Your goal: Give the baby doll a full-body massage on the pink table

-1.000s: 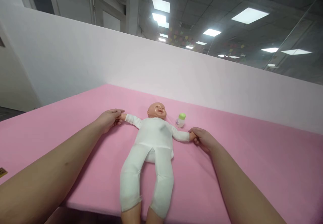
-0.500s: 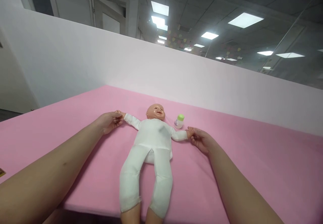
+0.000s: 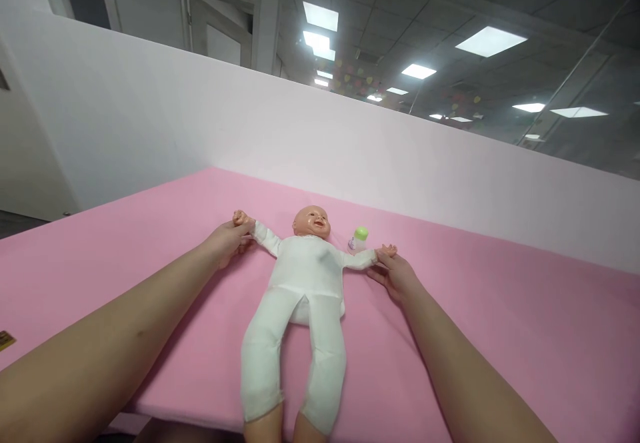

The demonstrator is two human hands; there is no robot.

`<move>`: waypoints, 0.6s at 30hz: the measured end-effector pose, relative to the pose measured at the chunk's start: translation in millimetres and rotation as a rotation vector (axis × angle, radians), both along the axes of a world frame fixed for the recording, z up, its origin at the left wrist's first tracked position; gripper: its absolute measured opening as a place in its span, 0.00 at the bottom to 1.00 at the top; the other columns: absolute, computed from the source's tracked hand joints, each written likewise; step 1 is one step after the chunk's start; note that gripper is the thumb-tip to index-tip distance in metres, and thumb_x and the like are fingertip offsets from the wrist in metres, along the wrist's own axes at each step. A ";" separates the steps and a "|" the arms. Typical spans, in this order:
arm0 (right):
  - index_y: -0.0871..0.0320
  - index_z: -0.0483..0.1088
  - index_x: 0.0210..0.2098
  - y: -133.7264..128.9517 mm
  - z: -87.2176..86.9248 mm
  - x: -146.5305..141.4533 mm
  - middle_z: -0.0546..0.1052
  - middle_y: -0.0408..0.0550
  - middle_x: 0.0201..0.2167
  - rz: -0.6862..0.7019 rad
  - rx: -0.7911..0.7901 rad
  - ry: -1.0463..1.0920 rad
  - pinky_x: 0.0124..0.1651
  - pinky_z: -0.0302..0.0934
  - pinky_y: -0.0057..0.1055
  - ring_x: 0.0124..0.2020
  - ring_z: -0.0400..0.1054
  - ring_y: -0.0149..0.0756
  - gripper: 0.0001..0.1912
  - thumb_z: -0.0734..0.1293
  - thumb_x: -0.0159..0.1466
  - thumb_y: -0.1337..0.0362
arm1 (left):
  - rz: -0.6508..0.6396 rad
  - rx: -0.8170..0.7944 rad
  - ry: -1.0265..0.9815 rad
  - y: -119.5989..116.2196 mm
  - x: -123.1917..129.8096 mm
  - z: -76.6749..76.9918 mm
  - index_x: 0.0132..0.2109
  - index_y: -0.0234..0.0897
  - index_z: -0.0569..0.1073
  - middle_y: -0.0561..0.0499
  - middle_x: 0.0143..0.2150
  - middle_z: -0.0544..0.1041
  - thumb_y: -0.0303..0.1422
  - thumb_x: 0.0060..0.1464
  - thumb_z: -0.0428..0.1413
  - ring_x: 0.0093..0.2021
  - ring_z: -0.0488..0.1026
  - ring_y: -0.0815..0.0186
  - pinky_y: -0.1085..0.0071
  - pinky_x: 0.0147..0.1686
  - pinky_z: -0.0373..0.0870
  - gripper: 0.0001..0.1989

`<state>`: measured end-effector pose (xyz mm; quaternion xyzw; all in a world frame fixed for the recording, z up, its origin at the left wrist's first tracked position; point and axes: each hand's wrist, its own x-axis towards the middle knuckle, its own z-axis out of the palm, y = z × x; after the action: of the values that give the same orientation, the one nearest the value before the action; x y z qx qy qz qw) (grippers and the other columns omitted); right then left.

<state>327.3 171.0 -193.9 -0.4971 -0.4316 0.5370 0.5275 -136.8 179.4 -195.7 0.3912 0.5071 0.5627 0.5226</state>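
Note:
A baby doll [image 3: 310,273] in a white suit lies on its back on a pink surface [image 3: 500,310], its head away from me and its arms spread. My left hand [image 3: 231,242] is closed round the doll's wrist on the left, with the doll's small fist showing beyond my fingers. On the right, my right hand [image 3: 395,274] pinches the doll's other wrist from below, and the doll's open fingers stick out above mine. A small bottle with a green cap [image 3: 360,235] stands beside the doll's head, partly hidden by its sleeve.
A white wall [image 3: 350,143] runs along the back of the pink surface, with dark glass above it that reflects ceiling lights. At the far left edge lies a small yellow label [image 3: 6,340]. An open door [image 3: 220,33] shows beyond the wall.
The doll's hands are raised slightly, and its right-side arm now covers the bottle's lower part. My fingers have shifted from the doll's hands to its wrists. The view has moved a little.

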 end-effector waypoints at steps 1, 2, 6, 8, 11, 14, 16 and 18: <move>0.51 0.71 0.49 -0.9 2.2 -4.1 0.76 0.52 0.55 -0.021 0.028 0.008 0.50 0.79 0.42 0.50 0.76 0.44 0.17 0.75 0.66 0.54 | 0.015 0.016 0.011 -1.9 2.9 2.8 0.48 0.38 0.76 0.42 0.47 0.80 0.48 0.51 0.70 0.39 0.80 0.59 0.65 0.38 0.79 0.25; 0.51 0.70 0.50 -2.7 4.8 -9.6 0.76 0.52 0.56 -0.038 0.068 0.003 0.51 0.79 0.44 0.52 0.76 0.46 0.19 0.75 0.65 0.53 | 0.020 0.049 0.032 -4.5 6.7 5.9 0.48 0.38 0.76 0.42 0.49 0.80 0.49 0.51 0.70 0.43 0.80 0.57 0.64 0.41 0.79 0.25; 0.52 0.70 0.56 -19.0 15.8 -41.7 0.73 0.52 0.60 -0.116 0.330 -0.232 0.58 0.75 0.45 0.58 0.72 0.47 0.25 0.76 0.63 0.53 | -0.026 0.323 0.229 -22.5 31.2 18.7 0.44 0.38 0.76 0.44 0.47 0.80 0.48 0.54 0.68 0.47 0.78 0.57 0.65 0.45 0.76 0.20; 0.53 0.71 0.57 -31.5 19.7 -60.0 0.75 0.51 0.59 -0.093 0.457 -0.412 0.62 0.71 0.44 0.57 0.73 0.45 0.24 0.75 0.64 0.55 | -0.076 0.427 0.328 -35.3 45.9 24.9 0.41 0.39 0.77 0.46 0.45 0.80 0.45 0.54 0.68 0.44 0.77 0.58 0.66 0.45 0.74 0.16; 0.53 0.74 0.56 -49.7 22.9 -82.8 0.78 0.49 0.54 0.071 0.607 -0.592 0.64 0.69 0.43 0.55 0.74 0.43 0.19 0.71 0.66 0.61 | -0.138 0.457 0.517 -53.9 62.6 34.6 0.44 0.43 0.81 0.49 0.45 0.82 0.43 0.54 0.67 0.42 0.77 0.57 0.66 0.43 0.72 0.13; 0.49 0.77 0.57 -59.6 23.3 -94.3 0.77 0.48 0.58 0.226 0.782 -0.831 0.68 0.65 0.47 0.61 0.71 0.45 0.20 0.68 0.67 0.67 | -0.233 0.488 0.756 -65.4 68.5 43.0 0.50 0.51 0.84 0.51 0.47 0.84 0.43 0.56 0.65 0.45 0.79 0.51 0.64 0.45 0.71 0.15; 0.48 0.77 0.59 -61.2 23.0 -96.3 0.74 0.47 0.63 0.290 0.879 -0.964 0.70 0.63 0.49 0.65 0.68 0.45 0.24 0.66 0.66 0.70 | -0.310 0.505 0.810 -68.4 69.1 45.7 0.52 0.54 0.84 0.51 0.51 0.84 0.40 0.53 0.66 0.52 0.78 0.47 0.61 0.52 0.71 0.18; 0.47 0.76 0.60 -61.0 23.0 -96.2 0.71 0.47 0.66 0.340 0.931 -1.041 0.71 0.62 0.50 0.67 0.65 0.45 0.26 0.65 0.66 0.73 | -0.372 0.519 0.795 -69.1 69.9 45.7 0.52 0.55 0.84 0.52 0.55 0.83 0.35 0.49 0.66 0.59 0.76 0.44 0.58 0.60 0.68 0.21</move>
<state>231.1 110.0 -170.8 -0.3381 -0.8828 0.0651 0.3196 -66.9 110.3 -150.0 0.7757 0.4318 0.3753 0.2662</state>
